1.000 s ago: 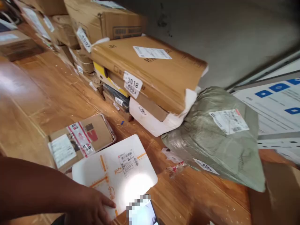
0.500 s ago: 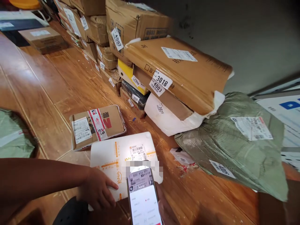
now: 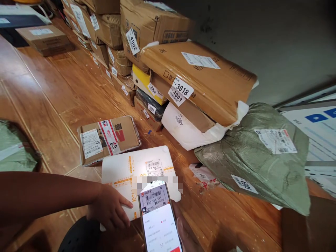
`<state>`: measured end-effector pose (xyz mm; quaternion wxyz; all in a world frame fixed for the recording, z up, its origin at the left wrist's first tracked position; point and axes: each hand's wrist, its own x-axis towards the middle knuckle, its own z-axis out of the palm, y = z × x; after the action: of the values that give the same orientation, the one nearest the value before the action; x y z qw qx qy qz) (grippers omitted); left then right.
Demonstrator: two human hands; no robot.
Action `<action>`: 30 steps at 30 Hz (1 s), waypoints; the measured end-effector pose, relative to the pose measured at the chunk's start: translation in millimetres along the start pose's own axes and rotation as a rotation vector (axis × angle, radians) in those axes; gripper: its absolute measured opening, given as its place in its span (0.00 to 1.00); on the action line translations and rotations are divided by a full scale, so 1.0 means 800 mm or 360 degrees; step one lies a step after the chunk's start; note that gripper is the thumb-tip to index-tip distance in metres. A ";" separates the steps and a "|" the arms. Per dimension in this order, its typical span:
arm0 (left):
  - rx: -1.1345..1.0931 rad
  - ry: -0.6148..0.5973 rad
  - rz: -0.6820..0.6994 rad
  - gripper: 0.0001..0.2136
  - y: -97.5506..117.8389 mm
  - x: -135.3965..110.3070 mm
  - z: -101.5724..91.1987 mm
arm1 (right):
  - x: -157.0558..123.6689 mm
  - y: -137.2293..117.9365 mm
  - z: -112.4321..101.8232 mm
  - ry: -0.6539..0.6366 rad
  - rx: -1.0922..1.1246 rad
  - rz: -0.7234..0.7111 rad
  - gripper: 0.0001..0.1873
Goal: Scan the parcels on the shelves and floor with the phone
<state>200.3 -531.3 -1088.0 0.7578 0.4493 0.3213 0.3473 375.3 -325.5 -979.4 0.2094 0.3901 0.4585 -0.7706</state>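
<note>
My left hand (image 3: 111,206) is at the near left edge of a white package (image 3: 115,169) with orange printed tape. One finger stretches over its top and the others curl at the edge. A smartphone (image 3: 159,220) is gripped in my right hand (image 3: 183,229), of which only part shows at the bottom. It is held over the package's near right part, and its lit screen shows the barcode label (image 3: 154,168). A patch of light falls beside that label. Just beyond the package lies a brown carton (image 3: 124,134) with red-and-white tape.
Stacked cartons with number labels line the wall, among them a large flat carton (image 3: 223,84). A green sack (image 3: 252,150) lies at the right and another green bundle (image 3: 15,150) at the left. A flat box (image 3: 46,40) rests on the wooden floor (image 3: 60,91) farther back.
The phone has shifted slightly left and up, and the label's barcode now shows larger and fuller on its screen. My left hand stays at the package edge. The camera view has shifted a little.
</note>
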 end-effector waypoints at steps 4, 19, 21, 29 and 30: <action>-0.0103 0.0047 0.0083 0.27 0.003 -0.001 0.001 | -0.003 -0.008 0.005 -0.0058 0.0063 0.0024 0.46; 0.1511 -0.0283 0.0830 0.23 -0.045 0.009 -0.015 | -0.018 -0.026 -0.014 -0.0459 0.0022 0.0036 0.47; 0.1374 -0.0266 0.0810 0.24 -0.045 0.009 -0.014 | -0.021 -0.027 -0.015 -0.0414 -0.0019 0.0017 0.47; 0.0899 -0.0152 0.0707 0.27 -0.034 0.008 -0.011 | -0.037 -0.007 -0.054 -0.0190 -0.0095 0.0018 0.52; 0.1028 -0.0175 0.0728 0.25 -0.033 0.008 -0.011 | -0.039 -0.003 -0.060 -0.0161 -0.0065 0.0024 0.54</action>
<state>203.0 -531.3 -1116.7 0.4968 0.7423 0.2645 0.3636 412.2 -283.3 -966.3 0.2459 0.3497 0.4600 -0.7782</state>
